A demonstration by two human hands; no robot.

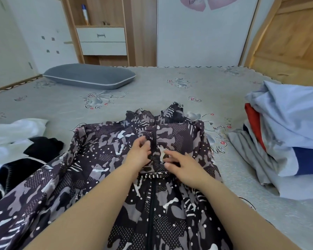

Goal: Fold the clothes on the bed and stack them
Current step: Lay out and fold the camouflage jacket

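The patterned jacket [116, 177] lay spread on the bed [152, 87], directly under both hands. The left hand [138, 153] had its fingers curled into a fold of the fabric near the collar, seemingly pinching it; the right hand [183, 164], just beside it, rested on the cloth with fingers loosely spread, thumb tucked against the fold.

The thin, slippery-looking fabric could, I judged, slide out of that small pinch, and the hood bunched just beyond the hands might spring back and spoil the fold. The loose sleeve off to the left of the left hand could drag crooked too.

Counted: one jacket in hand; one heaped pile of clothes [285, 138] well to the right of the right hand, its pieces too tangled to number; one white garment [13, 136] and one black garment [43, 147] off to the left; one grey pillow [89, 76] far beyond the hands.
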